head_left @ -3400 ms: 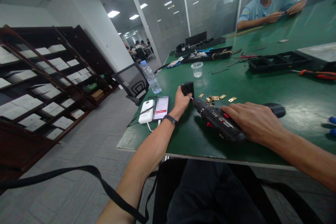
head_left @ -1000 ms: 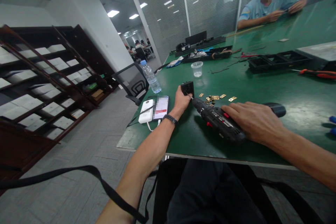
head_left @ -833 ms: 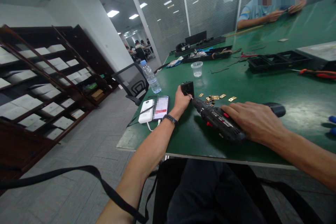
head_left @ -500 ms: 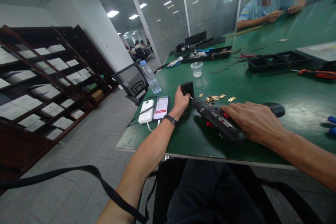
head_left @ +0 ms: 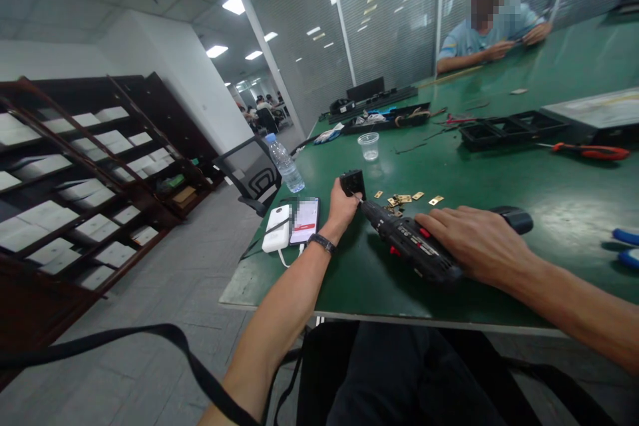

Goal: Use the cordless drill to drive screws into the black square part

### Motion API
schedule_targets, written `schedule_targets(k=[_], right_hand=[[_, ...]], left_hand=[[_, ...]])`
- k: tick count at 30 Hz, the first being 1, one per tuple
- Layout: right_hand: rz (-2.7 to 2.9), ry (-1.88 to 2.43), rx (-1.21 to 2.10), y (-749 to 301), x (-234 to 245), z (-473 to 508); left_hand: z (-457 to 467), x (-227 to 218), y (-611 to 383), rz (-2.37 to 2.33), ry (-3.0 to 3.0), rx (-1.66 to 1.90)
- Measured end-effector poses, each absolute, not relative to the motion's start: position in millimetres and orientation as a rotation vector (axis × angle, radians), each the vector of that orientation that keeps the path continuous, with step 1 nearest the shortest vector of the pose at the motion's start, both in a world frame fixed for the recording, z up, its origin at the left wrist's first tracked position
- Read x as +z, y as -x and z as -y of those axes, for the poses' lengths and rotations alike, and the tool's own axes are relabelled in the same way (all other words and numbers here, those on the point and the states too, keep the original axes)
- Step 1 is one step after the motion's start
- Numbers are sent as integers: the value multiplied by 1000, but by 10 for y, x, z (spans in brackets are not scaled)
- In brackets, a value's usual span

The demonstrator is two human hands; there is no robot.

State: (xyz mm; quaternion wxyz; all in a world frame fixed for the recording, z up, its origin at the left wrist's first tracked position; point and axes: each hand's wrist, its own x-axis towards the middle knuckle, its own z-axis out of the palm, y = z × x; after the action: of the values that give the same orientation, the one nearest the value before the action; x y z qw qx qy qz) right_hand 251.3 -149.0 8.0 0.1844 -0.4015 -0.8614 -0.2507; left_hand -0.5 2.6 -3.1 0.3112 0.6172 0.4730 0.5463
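My left hand [head_left: 342, 206] is closed round a small black square part [head_left: 353, 183] standing on the green table [head_left: 499, 173]. My right hand [head_left: 474, 243] grips a black cordless screwdriver with red buttons [head_left: 407, 246], lying low over the table. Its bit tip touches the black part beside my left fingers. Several small brass plates [head_left: 407, 198] lie just behind the driver.
A phone [head_left: 304, 220] and white power bank [head_left: 277, 229] lie by the left table edge, with a water bottle [head_left: 283, 163] and plastic cup [head_left: 369, 145] behind. Black trays [head_left: 509, 130], a red-handled screwdriver [head_left: 589, 151] and blue handles [head_left: 626, 246] are to the right. Another person [head_left: 492, 33] sits at the far end.
Both hands and the driver stay in the same hold on the part. The view has tilted slightly upward, so everything sits a little lower in the picture.
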Motion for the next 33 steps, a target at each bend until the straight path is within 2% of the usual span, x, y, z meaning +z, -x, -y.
schedule_targets(k=[33], right_hand=[[2433,1159,-687,-2498,80,1494]], left_hand=[[79,49,-11,-1290,-1647,1431]])
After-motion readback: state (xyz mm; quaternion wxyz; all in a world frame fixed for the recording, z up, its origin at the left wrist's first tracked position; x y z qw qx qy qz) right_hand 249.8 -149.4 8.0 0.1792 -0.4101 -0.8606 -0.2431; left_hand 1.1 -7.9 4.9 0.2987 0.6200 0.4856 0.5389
